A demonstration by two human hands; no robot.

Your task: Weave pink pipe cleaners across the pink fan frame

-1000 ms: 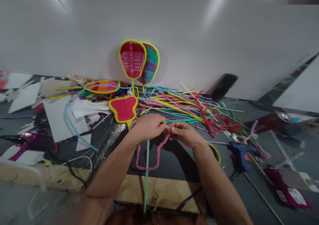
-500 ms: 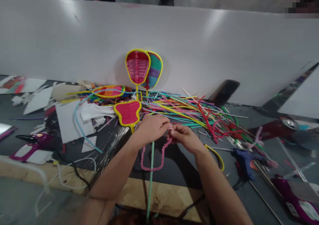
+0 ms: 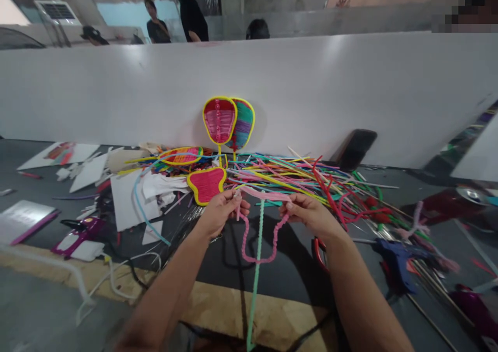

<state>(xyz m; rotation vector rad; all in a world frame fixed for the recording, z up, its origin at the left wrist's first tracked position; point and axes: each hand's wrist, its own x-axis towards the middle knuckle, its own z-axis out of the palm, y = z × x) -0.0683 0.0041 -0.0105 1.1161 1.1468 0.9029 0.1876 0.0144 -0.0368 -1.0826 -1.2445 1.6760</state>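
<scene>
Between my hands hangs a fan-shaped frame (image 3: 244,240) of twisted pink pipe cleaner, raised off the dark table. A straighter pale pink strip (image 3: 266,193) runs along its top. Down its middle passes a mint-green pipe cleaner stem (image 3: 256,279), reaching toward my lap. My left hand (image 3: 222,212) pinches the upper left corner, where a short pink end sticks down. At the upper right corner, my right hand (image 3: 307,213) has its fingers closed on the frame. Just beyond lies a finished pink fan (image 3: 207,186) with a yellow rim.
Two more fans (image 3: 220,121) lean on the white partition (image 3: 116,92). Loose pipe cleaners (image 3: 272,173) are heaped behind my hands. A phone (image 3: 356,149), a blue glue gun (image 3: 399,261) and a red can (image 3: 447,206) sit to the right; white card (image 3: 132,201) and a purple-and-white device (image 3: 80,240) lie left.
My hands have drawn apart, from close together at the frame's upper right to one at each upper corner. The camera view has tilted up, showing people beyond the partition.
</scene>
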